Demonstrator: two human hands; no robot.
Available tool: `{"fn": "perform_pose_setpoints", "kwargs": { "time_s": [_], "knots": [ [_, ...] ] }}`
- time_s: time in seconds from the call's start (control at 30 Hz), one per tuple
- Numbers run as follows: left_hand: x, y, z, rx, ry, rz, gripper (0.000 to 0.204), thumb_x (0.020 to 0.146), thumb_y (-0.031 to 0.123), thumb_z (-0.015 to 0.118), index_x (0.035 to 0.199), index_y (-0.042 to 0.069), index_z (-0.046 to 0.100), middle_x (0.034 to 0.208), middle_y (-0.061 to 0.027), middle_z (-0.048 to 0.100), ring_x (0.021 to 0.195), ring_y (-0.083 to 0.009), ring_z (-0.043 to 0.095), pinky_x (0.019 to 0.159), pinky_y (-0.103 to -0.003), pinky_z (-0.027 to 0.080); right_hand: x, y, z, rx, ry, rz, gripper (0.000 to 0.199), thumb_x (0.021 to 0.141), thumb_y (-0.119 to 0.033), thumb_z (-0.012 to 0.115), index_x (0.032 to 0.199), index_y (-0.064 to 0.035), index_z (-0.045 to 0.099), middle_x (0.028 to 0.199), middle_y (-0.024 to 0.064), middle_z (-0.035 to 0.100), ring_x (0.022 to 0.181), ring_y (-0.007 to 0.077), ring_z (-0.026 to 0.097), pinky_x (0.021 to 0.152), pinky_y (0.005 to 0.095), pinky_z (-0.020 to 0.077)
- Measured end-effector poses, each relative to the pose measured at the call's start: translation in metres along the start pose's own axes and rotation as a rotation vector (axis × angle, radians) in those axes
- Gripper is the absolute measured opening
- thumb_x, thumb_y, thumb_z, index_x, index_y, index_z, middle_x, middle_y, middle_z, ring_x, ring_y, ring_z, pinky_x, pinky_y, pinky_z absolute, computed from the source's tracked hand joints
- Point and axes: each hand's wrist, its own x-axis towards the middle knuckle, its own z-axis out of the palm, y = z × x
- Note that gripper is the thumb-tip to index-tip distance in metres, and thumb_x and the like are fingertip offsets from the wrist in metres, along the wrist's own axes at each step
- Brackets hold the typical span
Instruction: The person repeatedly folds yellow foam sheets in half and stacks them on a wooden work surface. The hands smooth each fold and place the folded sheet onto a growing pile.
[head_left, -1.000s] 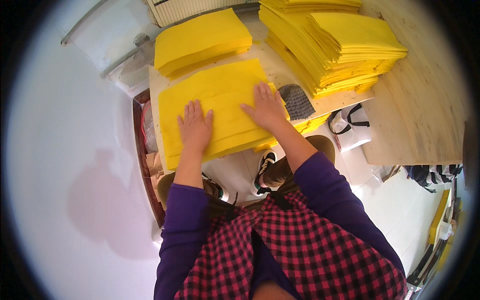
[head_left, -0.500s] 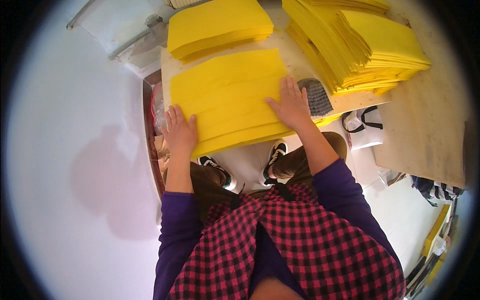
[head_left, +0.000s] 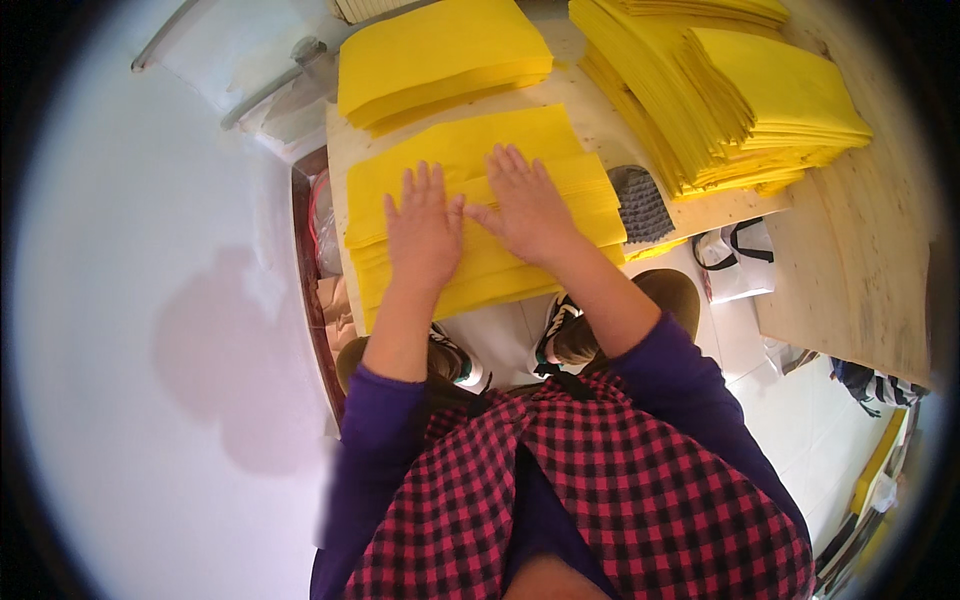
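A stack of yellow fabric-like sheets lies in front of me at the near edge of the wooden table, its layers stepped and reaching past that edge. On its left half rests my left hand, flat with the fingers spread. My right hand lies beside it, palm down and also spread, the two thumbs nearly touching. Neither hand grips anything. The upper part of the top sheet looks slightly rippled near the fingertips.
Another folded yellow stack sits behind. Larger yellow piles fill the back right. A dark grey ridged object lies right of the near stack. Below the table stands a white bag with black handles. A white wall rises at left.
Both hands have moved from the stack's left and right sides in to its middle. The near layers now look more stepped, and the upper surface has become rippled.
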Motion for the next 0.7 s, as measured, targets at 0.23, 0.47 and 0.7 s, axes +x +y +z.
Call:
{"fn": "perform_pose_setpoints", "kwargs": {
  "time_s": [0.23,0.47,0.7],
  "knots": [
    [-0.035,-0.046,0.027,0.075,-0.101,-0.1,0.062,0.1,0.04,0.038,0.15,0.007,0.025,0.157,-0.0125,0.024,0.146,-0.0282,0.018,0.116,-0.052,0.015,-0.029,0.037,0.017,-0.125,-0.091,0.075,0.074,0.096,-0.049,0.041,0.148,0.001,0.025,0.157,0.0162,0.02,0.147,0.0266,0.013,0.119,0.0439,0.0102],
    [-0.044,-0.116,0.006,0.117,-0.063,-0.217,0.051,0.099,0.033,0.044,0.143,0.008,0.04,0.151,-0.0148,0.034,0.143,-0.0313,0.025,0.114,-0.053,0.021,-0.021,0.082,0.0,-0.069,0.052,0.063,0.058,0.097,-0.038,0.046,0.141,-0.0006,0.042,0.149,0.0187,0.037,0.142,0.0296,0.027,0.117,0.0424,0.0187],
    [0.001,-0.118,-0.013,-0.17,0.064,-0.038,0.035,0.084,0.023,0.066,0.115,0.008,0.065,0.123,-0.0128,0.059,0.117,-0.0313,0.054,0.1,-0.047,0.039,0.027,0.108,-0.034,0.007,0.094,-0.084,0.033,0.083,-0.018,0.067,0.114,-0.0062,0.065,0.123,0.0141,0.06,0.119,0.0325,0.051,0.101,0.0396,0.0413]
  ]
}}
